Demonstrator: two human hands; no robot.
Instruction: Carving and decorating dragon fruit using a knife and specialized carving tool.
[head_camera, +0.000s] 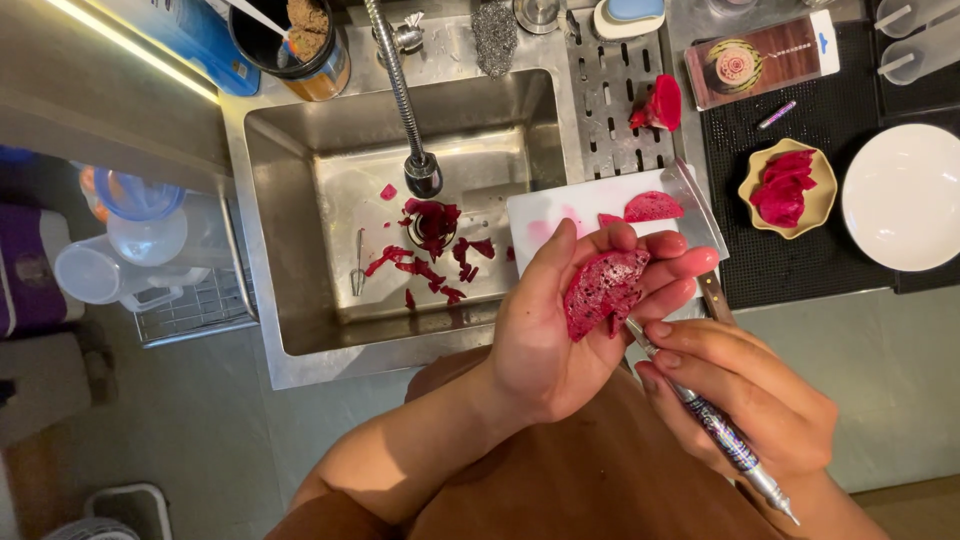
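Fruit first — a magenta, seed-speckled dragon fruit slice (605, 290) lies in the cupped, open left hand (560, 330), its long axis running up-right along the fingers. The right hand (745, 395) sits just below-right, closed on a slim patterned metal carving tool (715, 425) whose tip touches the slice's lower edge. Underneath — the steel sink (300, 150) strewn with red peel scraps (430, 250), and a white cutting board (560, 210) beside it.

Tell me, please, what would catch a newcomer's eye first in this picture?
The magenta dragon fruit piece lying in the open left hand at the centre stands out first, with the right hand bringing a slim metal carving tool to its edge. Next come the red peel scraps scattered in the steel sink, and the small yellow dish of cut pieces on the right.
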